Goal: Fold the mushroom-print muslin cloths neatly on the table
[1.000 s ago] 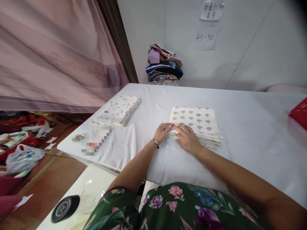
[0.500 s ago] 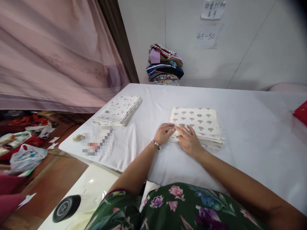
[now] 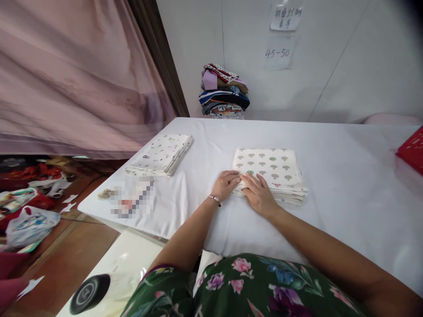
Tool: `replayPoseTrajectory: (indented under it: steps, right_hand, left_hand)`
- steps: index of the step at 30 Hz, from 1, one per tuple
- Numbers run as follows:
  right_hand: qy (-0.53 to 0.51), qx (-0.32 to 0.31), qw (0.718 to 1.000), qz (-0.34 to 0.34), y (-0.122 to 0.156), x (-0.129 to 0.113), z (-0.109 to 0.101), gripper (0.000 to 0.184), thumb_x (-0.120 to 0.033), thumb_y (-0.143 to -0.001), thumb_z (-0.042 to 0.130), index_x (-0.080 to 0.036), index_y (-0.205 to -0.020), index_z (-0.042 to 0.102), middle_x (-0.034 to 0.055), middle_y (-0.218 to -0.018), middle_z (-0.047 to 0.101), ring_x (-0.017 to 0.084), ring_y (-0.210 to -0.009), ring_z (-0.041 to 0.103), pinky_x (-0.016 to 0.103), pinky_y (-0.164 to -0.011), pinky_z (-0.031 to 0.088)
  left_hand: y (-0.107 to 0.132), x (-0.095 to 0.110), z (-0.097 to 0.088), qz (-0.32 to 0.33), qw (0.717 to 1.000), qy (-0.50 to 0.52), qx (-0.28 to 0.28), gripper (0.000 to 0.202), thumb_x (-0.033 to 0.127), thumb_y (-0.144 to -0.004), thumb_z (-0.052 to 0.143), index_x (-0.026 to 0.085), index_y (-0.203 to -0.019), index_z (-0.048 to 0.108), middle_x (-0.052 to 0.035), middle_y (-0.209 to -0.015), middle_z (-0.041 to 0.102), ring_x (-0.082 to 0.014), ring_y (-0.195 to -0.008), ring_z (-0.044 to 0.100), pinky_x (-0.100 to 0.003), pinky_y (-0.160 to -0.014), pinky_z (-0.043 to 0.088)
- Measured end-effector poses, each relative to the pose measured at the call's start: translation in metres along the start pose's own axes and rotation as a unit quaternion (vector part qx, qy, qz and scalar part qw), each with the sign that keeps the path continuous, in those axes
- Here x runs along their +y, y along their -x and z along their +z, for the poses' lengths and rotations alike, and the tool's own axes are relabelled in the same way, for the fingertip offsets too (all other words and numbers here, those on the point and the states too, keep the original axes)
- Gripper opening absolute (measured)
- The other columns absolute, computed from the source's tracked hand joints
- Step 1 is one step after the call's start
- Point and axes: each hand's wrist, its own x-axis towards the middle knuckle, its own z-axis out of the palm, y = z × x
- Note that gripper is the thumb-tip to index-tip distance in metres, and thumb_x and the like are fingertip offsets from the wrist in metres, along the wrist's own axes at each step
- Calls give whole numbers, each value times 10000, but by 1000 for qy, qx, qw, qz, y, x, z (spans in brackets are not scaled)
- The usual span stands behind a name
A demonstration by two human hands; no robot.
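A folded cream cloth with a mushroom print [image 3: 272,169] lies in the middle of the white table [image 3: 346,185]. My left hand [image 3: 225,185] rests at its near left corner, fingers curled against the stacked edge. My right hand [image 3: 259,193] lies flat on the near edge of the cloth, fingers stretched out and pressing down. The two hands touch each other at the fingertips. A thin bracelet sits on my left wrist.
A second folded printed cloth [image 3: 161,154] lies at the table's left. A pile of coloured clothes [image 3: 223,92] stands against the back wall. A red basket [image 3: 413,147] shows at the right edge. Bags and scraps litter the floor [image 3: 26,215] on the left.
Both hands stay at the near edge of the mushroom-print cloth with hardly any movement. The view has shifted slightly.
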Motion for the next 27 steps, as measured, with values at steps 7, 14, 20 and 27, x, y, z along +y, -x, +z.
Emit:
replayPoseTrajectory:
  steps: [7,14,20,27]
  right_hand:
    - [1,-7,1000,5,1,-2,-5,238,-86,-872,386,-166,-812,602,92,-1378,429,240,-1316,294,492,-1050,255]
    - [0,7,1000,1,1,-1,-3,221,-94,-870,398,-172,-787,588,92,-1370,440,240,-1303,316,492,-1039,271]
    - [-6,-4,1000,-11,1,1,-2,225,-104,-871,389,-165,-811,597,90,-1357,455,238,-1303,309,486,-1044,263]
    - [-25,19,999,-11,-1,-1,-4,261,-64,-847,361,-159,-777,594,93,-1314,500,231,-1298,320,476,-1046,264]
  left_hand:
    - [2,1,-3,-14,999,45,7,270,371,-860,490,219,-959,690,-38,-1111,629,-171,-1099,514,-335,-1001,375]
    - [6,-3,-8,-126,986,81,67,321,387,-862,450,187,-932,691,-53,-1119,618,-167,-994,578,-308,-913,441]
    - [-13,-1,-9,-237,971,28,27,288,425,-775,574,218,-954,661,-27,-902,683,-172,-810,619,-289,-777,471]
    - [-41,3,2,-251,966,-25,55,147,342,-725,633,199,-719,599,-3,-727,649,-139,-676,575,-260,-675,461]
